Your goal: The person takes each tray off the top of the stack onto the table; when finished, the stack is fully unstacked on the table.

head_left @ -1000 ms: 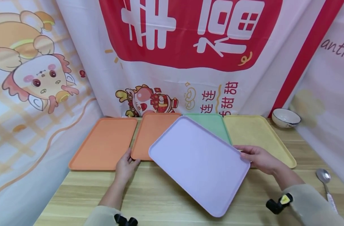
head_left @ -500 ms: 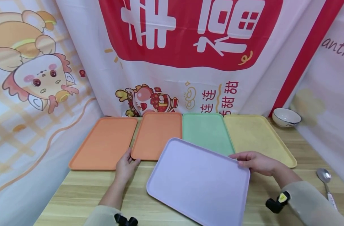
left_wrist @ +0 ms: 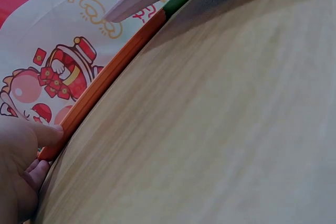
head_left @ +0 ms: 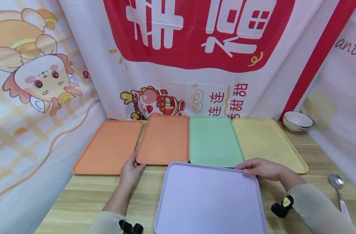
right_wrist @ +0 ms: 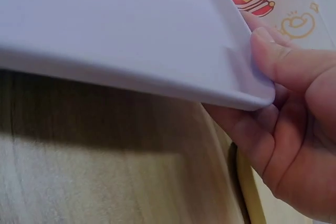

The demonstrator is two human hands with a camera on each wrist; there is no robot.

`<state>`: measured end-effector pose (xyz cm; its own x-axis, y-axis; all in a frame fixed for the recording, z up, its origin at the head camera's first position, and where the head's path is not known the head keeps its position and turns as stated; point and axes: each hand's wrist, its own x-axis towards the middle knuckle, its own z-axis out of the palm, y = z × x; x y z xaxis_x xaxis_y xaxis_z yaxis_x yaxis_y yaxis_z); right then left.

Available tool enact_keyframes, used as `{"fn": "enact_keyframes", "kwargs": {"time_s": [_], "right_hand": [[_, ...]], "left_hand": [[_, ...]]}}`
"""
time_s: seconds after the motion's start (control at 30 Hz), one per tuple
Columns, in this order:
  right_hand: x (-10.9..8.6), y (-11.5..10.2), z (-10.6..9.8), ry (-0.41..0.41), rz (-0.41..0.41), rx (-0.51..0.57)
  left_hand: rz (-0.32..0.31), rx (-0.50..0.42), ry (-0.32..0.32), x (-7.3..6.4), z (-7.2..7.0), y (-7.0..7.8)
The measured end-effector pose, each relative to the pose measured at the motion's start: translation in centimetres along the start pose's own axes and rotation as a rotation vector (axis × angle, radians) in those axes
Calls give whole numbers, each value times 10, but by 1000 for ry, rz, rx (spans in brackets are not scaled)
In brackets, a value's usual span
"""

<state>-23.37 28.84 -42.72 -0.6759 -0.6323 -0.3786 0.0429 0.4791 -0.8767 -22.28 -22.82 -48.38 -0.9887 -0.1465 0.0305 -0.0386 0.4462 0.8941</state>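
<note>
My right hand (head_left: 264, 169) grips the far right corner of a lavender tray (head_left: 210, 198). In the right wrist view the thumb lies over the rim of the lavender tray (right_wrist: 136, 30) and the fingers are beneath; a shadow and gap show it raised off the table. Its near edge runs out of the head view. At the near left corner of the second orange tray (head_left: 164, 139), my left hand (head_left: 130, 172) holds the corner between thumb and fingers. That orange tray (left_wrist: 113, 69) lies flat on the table in the left wrist view.
Left of it lies another orange tray (head_left: 109, 148); to its right are a green tray (head_left: 216, 141) and a yellow tray (head_left: 267, 143). A white bowl (head_left: 298, 122) stands at the back right, with a spoon (head_left: 338, 191) nearer on the wooden table (head_left: 72, 201).
The lavender tray has turned straighter and come down towards the near edge, uncovering the green and second orange trays. My right hand moved slightly left and nearer; my left hand stayed put.
</note>
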Motion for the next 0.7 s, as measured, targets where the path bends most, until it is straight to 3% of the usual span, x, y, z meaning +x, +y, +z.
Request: {"fn": "enact_keyframes", "kwargs": {"time_s": [0.33,0.53,0.7], "right_hand": [[12,-4,16,195,-20,-303],[19,-8,29,378,16,-374],[24,-11,38,470,52,-400]], "left_hand": [[-6,2,-6,1,0,0],[2,-1,-3,0,0,1],[3,11,3,-1,0,0]]}}
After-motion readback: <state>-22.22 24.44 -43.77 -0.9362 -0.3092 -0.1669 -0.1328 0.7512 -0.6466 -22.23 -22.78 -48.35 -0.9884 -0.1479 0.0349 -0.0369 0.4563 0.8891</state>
